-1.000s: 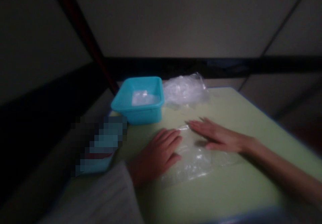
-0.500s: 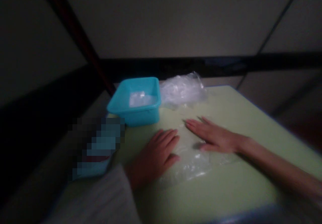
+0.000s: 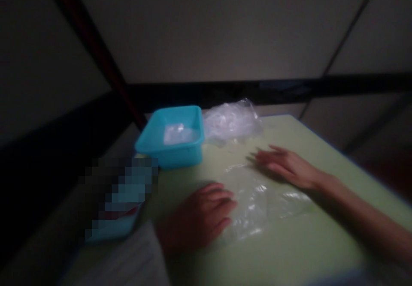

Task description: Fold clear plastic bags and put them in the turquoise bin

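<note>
A clear plastic bag [image 3: 260,202] lies flat on the pale green table [image 3: 322,239]. My left hand [image 3: 199,217] rests on its near left edge, fingers stretched out and a little curled. My right hand [image 3: 288,166] lies open at the bag's far right corner, fingers spread and slightly blurred. Neither hand grips anything.
A turquoise plastic tub [image 3: 172,136] holding something clear stands at the table's far left. Beside it lies a crumpled heap of clear plastic bags [image 3: 230,123]. A blurred-out object [image 3: 119,198] sits at the left edge. The room is dim; dark rails run behind the table.
My right hand has slid up and to the right, off the middle of the bag. My left hand has drawn back toward me along the bag's left edge.
</note>
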Action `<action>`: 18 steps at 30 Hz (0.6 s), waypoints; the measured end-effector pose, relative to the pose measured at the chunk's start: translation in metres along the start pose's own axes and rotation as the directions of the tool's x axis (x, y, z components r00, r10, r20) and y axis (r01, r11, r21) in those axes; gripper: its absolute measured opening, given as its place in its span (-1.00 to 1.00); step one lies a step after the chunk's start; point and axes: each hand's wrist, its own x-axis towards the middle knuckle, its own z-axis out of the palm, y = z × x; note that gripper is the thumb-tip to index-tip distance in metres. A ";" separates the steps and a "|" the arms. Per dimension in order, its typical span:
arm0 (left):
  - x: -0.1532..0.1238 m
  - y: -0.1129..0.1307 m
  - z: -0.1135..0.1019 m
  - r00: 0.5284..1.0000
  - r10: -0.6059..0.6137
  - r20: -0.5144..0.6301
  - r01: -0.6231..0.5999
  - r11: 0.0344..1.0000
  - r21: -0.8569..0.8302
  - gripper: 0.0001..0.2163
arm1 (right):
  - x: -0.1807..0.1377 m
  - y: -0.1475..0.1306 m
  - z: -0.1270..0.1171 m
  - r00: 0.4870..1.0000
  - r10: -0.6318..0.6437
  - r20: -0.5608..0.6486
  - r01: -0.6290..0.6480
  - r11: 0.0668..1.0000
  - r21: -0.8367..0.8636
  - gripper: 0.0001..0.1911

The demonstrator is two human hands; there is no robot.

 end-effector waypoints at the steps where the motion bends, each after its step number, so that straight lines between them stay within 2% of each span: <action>1: 0.000 0.001 0.000 1.000 0.004 -0.004 -0.004 1.000 0.002 -0.76 | 0.000 0.000 0.001 1.000 0.007 0.005 -0.007 1.000 0.008 -0.60; 6: 0.002 0.007 -0.003 1.000 0.018 -0.006 -0.018 1.000 -0.002 -0.76 | 0.001 -0.001 0.004 0.999 0.024 0.028 -0.024 1.000 0.010 -0.60; 13: 0.008 0.023 -0.001 0.998 0.065 -0.008 -0.066 0.995 -0.075 -0.76 | 0.002 -0.003 0.009 0.999 -0.016 0.051 0.015 1.000 0.015 -0.56; 18: 0.009 0.032 0.005 0.987 0.147 0.067 -0.140 0.984 -0.108 -0.77 | 0.004 -0.003 0.019 0.991 -0.093 0.093 0.092 0.996 0.021 -0.48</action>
